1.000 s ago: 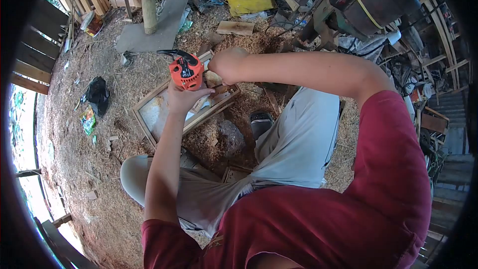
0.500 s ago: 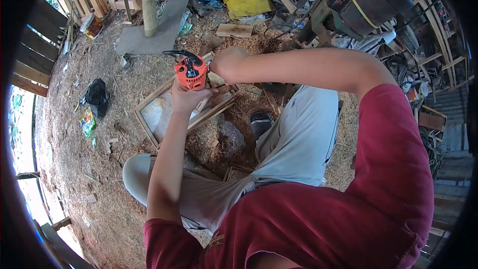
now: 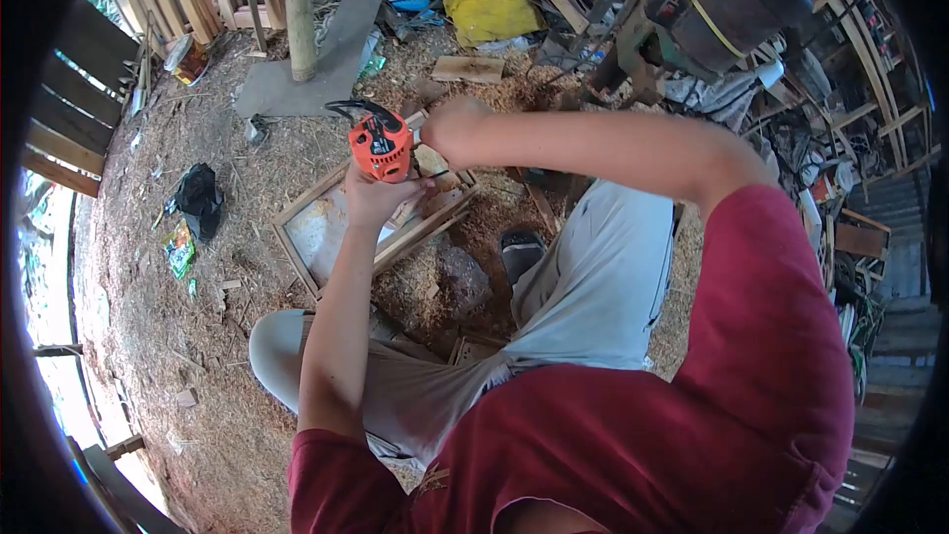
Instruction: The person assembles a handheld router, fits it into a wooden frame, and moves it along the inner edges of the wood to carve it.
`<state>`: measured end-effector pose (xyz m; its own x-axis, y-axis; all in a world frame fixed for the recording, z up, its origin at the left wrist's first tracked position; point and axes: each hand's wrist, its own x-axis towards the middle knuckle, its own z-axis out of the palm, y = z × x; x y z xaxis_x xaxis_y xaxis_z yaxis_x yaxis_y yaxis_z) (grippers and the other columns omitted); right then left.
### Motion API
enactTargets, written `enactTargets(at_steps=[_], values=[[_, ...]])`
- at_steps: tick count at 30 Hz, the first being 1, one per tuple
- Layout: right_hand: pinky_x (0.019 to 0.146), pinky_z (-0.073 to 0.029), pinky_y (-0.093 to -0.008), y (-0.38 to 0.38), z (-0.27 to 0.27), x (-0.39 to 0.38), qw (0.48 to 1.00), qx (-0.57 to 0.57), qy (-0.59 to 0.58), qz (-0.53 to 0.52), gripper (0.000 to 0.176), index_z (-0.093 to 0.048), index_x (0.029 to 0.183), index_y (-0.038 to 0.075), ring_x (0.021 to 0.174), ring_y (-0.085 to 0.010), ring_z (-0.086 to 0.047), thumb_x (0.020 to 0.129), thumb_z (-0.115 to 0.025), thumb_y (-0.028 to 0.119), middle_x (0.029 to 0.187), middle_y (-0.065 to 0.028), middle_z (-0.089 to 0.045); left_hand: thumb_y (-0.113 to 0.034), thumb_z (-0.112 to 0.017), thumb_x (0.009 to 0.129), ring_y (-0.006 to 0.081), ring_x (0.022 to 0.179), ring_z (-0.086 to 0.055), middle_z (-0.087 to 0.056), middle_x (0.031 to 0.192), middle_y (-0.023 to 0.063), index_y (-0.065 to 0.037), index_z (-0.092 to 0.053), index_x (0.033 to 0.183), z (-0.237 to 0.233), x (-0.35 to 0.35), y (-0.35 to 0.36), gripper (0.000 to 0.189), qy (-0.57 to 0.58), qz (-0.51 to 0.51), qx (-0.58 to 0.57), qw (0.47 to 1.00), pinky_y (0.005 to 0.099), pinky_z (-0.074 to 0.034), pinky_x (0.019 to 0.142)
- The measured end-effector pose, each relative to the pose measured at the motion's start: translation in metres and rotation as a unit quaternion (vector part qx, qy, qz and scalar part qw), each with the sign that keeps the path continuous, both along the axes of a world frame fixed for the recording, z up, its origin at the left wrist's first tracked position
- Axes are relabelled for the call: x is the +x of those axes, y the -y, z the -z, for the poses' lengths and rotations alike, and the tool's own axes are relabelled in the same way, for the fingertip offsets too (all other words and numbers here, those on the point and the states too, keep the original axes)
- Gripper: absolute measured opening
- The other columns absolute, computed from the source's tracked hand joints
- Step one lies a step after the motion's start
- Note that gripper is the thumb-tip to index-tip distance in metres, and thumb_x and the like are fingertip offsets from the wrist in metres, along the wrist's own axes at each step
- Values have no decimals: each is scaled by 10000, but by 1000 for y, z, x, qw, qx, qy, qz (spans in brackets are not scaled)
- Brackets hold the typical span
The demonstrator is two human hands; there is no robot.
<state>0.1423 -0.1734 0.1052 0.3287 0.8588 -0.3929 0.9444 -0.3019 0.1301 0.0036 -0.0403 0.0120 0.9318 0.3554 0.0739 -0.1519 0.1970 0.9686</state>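
Note:
My left hand (image 3: 372,200) is wrapped round the body of an orange trim router (image 3: 382,146), seen from above with its black cord curling off to the left. The router stands over a wooden frame (image 3: 295,245) with a pale, worn panel inside it. Just right of the router, my right hand (image 3: 455,129) is closed at the frame's far end. Its fingertips point away from me, and what they grip is hidden. The router's lower end is also out of sight behind my left hand.
Shavings cover the ground. A wooden post (image 3: 300,15) stands on a grey sheet (image 3: 341,54). A black bag (image 3: 198,200) lies left, a yellow cloth (image 3: 489,5) at the back. A large dark machine (image 3: 741,5) and scrap crowd the right. My legs flank the frame's near side.
The view has shifted slightly. My right forearm and elbow have dropped a little towards me. Both hands and the router stay in nearly the same place over the frame.

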Motion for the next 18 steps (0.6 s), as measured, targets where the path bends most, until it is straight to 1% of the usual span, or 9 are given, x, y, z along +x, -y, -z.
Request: enactTargets(at_steps=[3, 4, 7, 8, 11, 12, 15, 16, 18], values=[[816, -580, -499, 9, 0, 12, 995, 22, -77, 51, 580, -751, 999, 69, 942, -366, -733, 611, -910, 471, 966, -163, -758, 130, -902, 658, 135, 803, -698, -728, 972, 49, 0, -629, 1130, -8, -2, -4, 561, -12, -8, 143, 990, 328, -624, 698], [839, -566, -511, 9, -1, 17, 995, 0, -85, 56, 651, -748, 977, 62, 960, -377, -724, 577, -917, 546, 959, -177, -751, 69, -950, 638, 121, 825, -696, -736, 982, 31, -16, -631, 1122, -12, -5, -1, 586, -12, -36, 170, 985, 325, -614, 742], [834, -565, -515, 39, -15, 23, 988, 77, -90, 99, 642, -745, 973, 51, 955, -382, -721, 602, -901, 552, 947, -180, -750, 34, -972, 627, 115, 881, -697, -739, 1014, 24, -22, -629, 1141, -20, -7, 0, 620, -43, -32, 159, 986, 328, -611, 798], [815, -562, -496, 45, -8, 25, 979, 105, -108, 136, 645, -735, 967, 31, 910, -379, -725, 644, -883, 568, 926, -178, -746, 3, -989, 613, 115, 927, -695, -738, 1047, 24, -22, -625, 1175, -10, -5, -2, 670, -31, -48, 184, 981, 335, -608, 832], [792, -557, -468, 58, 49, 21, 907, 256, -229, 245, 633, -730, 954, 31, 860, -367, -725, 680, -867, 585, 885, -170, -736, -27, -1006, 595, 115, 941, -694, -737, 1067, 23, -27, -618, 1187, 1, -1, -8, 708, -1, -47, 171, 984, 332, -606, 849], [781, -548, -445, 60, 57, 12, 893, 272, -258, 247, 571, -725, 933, 26, 833, -345, -721, 751, -842, 554, 863, -181, -726, -33, -1009, 592, 117, 947, -695, -738, 1071, 24, -31, -619, 1187, 1, 0, -8, 711, -9, -50, 167, 985, 331, -604, 855], [731, -537, -404, 59, 79, -2, 864, 268, -332, 266, 453, -722, 936, 23, 765, -253, -692, 834, -818, 454, 807, -139, -704, -45, -1014, 588, 123, 970, -698, -739, 1089, 28, -43, -621, 1191, -1, 0, -12, 720, -43, -48, 165, 984, 330, -599, 873], [664, -497, -344, 61, 77, -8, 829, 281, -397, 277, 314, -721, 949, 28, 697, -143, -604, 932, -762, 340, 775, -46, -665, -45, -1013, 591, 126, 980, -699, -738, 1099, 30, -47, -621, 1195, -2, 0, -12, 720, -62, -43, 166, 983, 330, -598, 878], [659, -469, -310, 61, 89, -11, 761, 313, -473, 314, 262, -722, 954, 39, 703, -103, -558, 972, -726, 301, 781, 5, -640, -47, -1005, 612, 128, 1000, -698, -736, 1113, 31, -52, -621, 1206, -4, -4, -13, 708, -96, -36, 164, 981, 329, -594, 886]])
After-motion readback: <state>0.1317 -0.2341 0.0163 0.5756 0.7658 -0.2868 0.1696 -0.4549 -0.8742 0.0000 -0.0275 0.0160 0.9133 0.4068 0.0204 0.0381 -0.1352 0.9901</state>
